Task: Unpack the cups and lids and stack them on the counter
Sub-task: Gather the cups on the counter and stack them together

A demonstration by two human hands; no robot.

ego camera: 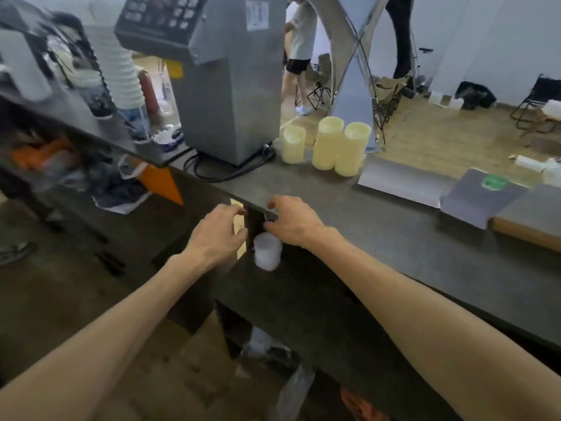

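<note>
Hanging at the bench (349,214) edge, a blurred white translucent stack of cups (268,251), long axis running roughly 12 to 6 o'clock, between both hands, left hand (219,231) at 9 o'clock with curled fingers, right hand (294,220) at 2 o'clock, whether either pinches the stack cannot be told, three pale yellow stacks (328,144) upright at 12 o'clock.

The bench (379,238) top looks matt dark grey and smooth. At twelve o'clock a brushed-metal machine (230,86) has a dull sheen. At one o'clock, three pale-yellow ribbed plastic stacks (328,144) look translucent. Centre, a cloudy white plastic stack (267,251). At three o'clock, brown cardboard (528,232) looks matt.
</note>
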